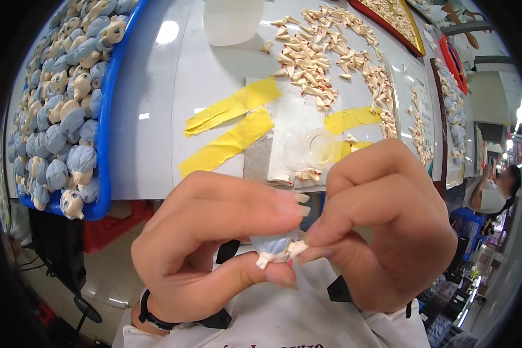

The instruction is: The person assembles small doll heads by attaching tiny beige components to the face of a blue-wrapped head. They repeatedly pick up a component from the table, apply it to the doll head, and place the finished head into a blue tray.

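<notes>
Close in front of my chest, my left hand (200, 223) grips a small pale-blue and cream doll part (272, 243) between thumb and fingers. Much of that part is hidden by the fingers. At its right side, my right hand (388, 214) pinches a small cream piece (297, 248) between thumb and forefinger, and the piece touches the doll part. Just beyond the hands, a clear round cup (319, 146) stands on the table's near edge, beside a few small cream pieces (307, 175).
A blue tray (105, 116) of blue-haired doll heads (80, 85) stands at left. Loose cream pieces with red tips (307, 64) cover the table's far middle. Yellow tape strips (232, 107) cross the tabletop, with a translucent container (233, 22) behind. Another person (493, 191) is at far right.
</notes>
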### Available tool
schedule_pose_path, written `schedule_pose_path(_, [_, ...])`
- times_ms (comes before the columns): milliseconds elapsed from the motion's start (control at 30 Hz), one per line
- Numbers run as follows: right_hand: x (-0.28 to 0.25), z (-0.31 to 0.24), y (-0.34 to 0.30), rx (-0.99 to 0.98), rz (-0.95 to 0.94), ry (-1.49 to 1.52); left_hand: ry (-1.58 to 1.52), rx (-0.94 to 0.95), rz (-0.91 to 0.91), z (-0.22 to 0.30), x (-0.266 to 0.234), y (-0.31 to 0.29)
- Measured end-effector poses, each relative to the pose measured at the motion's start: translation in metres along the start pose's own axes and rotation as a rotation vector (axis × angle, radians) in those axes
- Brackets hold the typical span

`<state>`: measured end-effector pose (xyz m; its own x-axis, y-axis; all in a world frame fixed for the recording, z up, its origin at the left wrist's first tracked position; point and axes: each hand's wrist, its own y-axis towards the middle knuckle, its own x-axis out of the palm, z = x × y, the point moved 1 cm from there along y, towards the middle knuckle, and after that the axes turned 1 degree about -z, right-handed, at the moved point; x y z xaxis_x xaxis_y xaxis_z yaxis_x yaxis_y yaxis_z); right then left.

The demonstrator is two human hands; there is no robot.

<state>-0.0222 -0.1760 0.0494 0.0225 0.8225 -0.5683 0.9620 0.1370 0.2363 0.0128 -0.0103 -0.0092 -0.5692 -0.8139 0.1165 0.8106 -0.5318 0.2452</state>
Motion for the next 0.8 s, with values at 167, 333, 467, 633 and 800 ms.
schedule_pose_path(167, [0.004, 0.004, -0.007, -0.071, 0.063, -0.064, 0.278, 0.097, -0.047, 0.011, 0.003, 0.000])
schedule_pose_path(333, [0.001, 0.005, -0.005, -0.058, 0.081, -0.041, 0.330, 0.118, -0.035, 0.005, 0.002, 0.000])
schedule_pose_path(467, [-0.047, 0.026, -0.015, 0.181, 0.298, -0.168, 0.252, 0.020, 0.072, 0.000, 0.000, -0.004])
schedule_pose_path(633, [-0.073, 0.069, -0.012, 0.380, 0.104, -0.587, 0.241, -0.035, 0.184, -0.001, -0.001, -0.007])
schedule_pose_path(800, [-0.067, 0.078, -0.006, 0.293, 0.064, -0.705, 0.285, 0.016, 0.034, 0.000, -0.001, -0.002])
